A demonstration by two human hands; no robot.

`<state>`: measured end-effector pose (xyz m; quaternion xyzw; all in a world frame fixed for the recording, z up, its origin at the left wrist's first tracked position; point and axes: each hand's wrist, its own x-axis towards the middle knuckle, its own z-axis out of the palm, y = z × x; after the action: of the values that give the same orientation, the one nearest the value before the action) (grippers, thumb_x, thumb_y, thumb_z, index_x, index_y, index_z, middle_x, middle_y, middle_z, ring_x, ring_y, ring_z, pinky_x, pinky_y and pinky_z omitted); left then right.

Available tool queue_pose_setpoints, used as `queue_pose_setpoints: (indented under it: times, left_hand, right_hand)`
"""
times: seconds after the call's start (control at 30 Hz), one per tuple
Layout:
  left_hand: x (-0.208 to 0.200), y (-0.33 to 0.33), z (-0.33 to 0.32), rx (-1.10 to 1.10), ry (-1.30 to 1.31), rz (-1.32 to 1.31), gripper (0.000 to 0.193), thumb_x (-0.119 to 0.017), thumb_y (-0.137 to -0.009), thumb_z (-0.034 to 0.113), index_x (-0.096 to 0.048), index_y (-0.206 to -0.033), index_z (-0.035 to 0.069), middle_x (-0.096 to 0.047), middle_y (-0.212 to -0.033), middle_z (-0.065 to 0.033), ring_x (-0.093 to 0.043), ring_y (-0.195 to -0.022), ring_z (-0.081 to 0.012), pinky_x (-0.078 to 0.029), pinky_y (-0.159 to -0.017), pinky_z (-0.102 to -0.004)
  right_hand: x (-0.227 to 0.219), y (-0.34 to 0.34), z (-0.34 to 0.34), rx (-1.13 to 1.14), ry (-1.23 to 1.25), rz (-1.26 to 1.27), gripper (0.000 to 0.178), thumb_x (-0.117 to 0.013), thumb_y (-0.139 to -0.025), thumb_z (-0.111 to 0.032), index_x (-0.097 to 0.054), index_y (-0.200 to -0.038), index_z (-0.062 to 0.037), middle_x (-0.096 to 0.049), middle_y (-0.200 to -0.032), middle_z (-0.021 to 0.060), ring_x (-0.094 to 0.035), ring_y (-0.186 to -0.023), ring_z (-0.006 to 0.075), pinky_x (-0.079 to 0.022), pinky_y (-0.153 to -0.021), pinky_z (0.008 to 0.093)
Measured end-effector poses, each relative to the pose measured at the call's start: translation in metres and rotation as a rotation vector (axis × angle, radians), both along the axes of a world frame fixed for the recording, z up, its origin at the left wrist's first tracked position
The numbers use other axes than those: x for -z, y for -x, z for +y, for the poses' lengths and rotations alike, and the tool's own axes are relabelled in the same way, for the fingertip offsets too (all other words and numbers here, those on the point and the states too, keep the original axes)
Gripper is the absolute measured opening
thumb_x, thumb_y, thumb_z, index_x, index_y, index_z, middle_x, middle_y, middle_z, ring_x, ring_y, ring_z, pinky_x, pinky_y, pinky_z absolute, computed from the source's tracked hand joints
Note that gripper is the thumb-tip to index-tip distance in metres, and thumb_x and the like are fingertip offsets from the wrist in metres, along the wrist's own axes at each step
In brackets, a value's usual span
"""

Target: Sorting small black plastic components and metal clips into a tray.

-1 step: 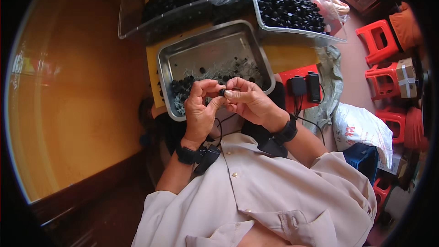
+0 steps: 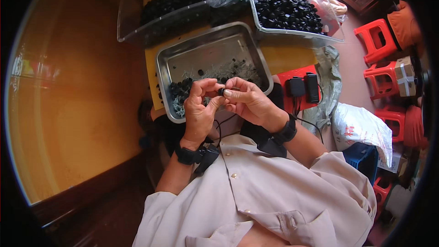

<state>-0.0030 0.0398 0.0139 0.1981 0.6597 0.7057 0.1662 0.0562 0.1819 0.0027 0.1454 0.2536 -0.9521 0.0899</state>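
A small black round piece (image 2: 221,92) is pinched between my two hands, just over the near edge of a metal tray (image 2: 208,48). My left hand (image 2: 195,114) grips it from the left, thumb and fingertips brought together. From the other side, the thumb and forefinger of my right hand (image 2: 256,103) close on the same piece. Fingers partly cover it, so its exact kind is unclear. Inside the tray lie loose black round pieces (image 2: 184,86) and a scatter of thin grey bits (image 2: 247,71).
Behind the tray stand two clear plastic bins, the left bin (image 2: 137,34) and right bin (image 2: 297,35), with heaps of black pieces. Black power adapters (image 2: 312,87) sit on a red surface at right. Farther right are a white sack (image 2: 361,128) and red stools (image 2: 377,41).
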Motion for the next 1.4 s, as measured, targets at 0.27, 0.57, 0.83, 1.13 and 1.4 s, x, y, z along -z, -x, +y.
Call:
queue_pose_setpoints:
  times: [0.27, 0.57, 0.83, 1.13, 1.4]
  left_hand:
    - [0.0, 0.006, 0.011, 0.077, 0.096, 0.188, 0.041, -0.07, -0.071, -0.002, -0.054, -0.108, 0.004, -0.057, -0.104, -0.0069, -0.059, -0.078, -0.0127, -0.049, -0.069, -0.0242]
    - [0.002, 0.058, -0.038, -0.102, 0.113, -0.06, 0.02, -0.064, -0.082, 0.007, -0.056, -0.1, 0.003, -0.059, -0.093, -0.0012, -0.054, -0.077, -0.0054, -0.044, -0.066, -0.0185]
    - [0.003, 0.115, -0.029, 0.082, 0.532, 0.039, 0.02, -0.066, -0.073, 0.007, -0.058, -0.089, -0.001, -0.06, -0.075, -0.0063, -0.057, -0.066, -0.0126, -0.046, -0.06, -0.026]
    - [0.041, 0.125, 0.01, 0.278, 0.92, 0.387, 0.024, -0.071, -0.066, 0.008, -0.062, -0.087, 0.002, -0.062, -0.076, -0.01, -0.061, -0.072, -0.0217, -0.048, -0.068, -0.0327]
    - [0.04, 0.135, 0.009, 0.132, 0.865, 0.338, 0.017, -0.069, -0.068, 0.008, -0.061, -0.081, 0.0, -0.062, -0.07, -0.0085, -0.061, -0.071, -0.018, -0.049, -0.061, -0.0325]
  right_hand:
    - [-0.009, -0.007, 0.021, 0.095, -0.111, 0.044, 0.025, -0.061, -0.083, -0.003, -0.057, -0.107, 0.0003, -0.061, -0.091, 0.006, -0.059, -0.079, 0.0114, -0.048, -0.07, 0.0225]
    - [-0.025, -0.012, 0.086, 0.367, -0.435, 0.234, 0.017, -0.059, -0.085, -0.003, -0.06, -0.101, 0.001, -0.062, -0.087, 0.0065, -0.058, -0.074, 0.0103, -0.047, -0.065, 0.0215]
    - [-0.06, 0.02, 0.209, 0.709, -1.259, 0.186, 0.031, -0.062, -0.086, -0.016, -0.059, -0.111, 0.0023, -0.063, -0.094, 0.0063, -0.057, -0.084, 0.0088, -0.046, -0.073, 0.019]
    - [-0.055, 0.011, 0.102, 0.288, -1.653, 0.426, 0.018, -0.059, -0.081, 0.0, -0.063, -0.099, -0.0017, -0.064, -0.085, 0.0021, -0.059, -0.08, 0.0095, -0.047, -0.071, 0.0227]
    - [0.0, 0.008, -0.007, -0.269, -1.986, 0.382, 0.014, -0.059, -0.075, -0.01, -0.062, -0.088, -0.0064, -0.058, -0.086, 0.0106, -0.058, -0.086, 0.0309, -0.049, -0.068, 0.0399]
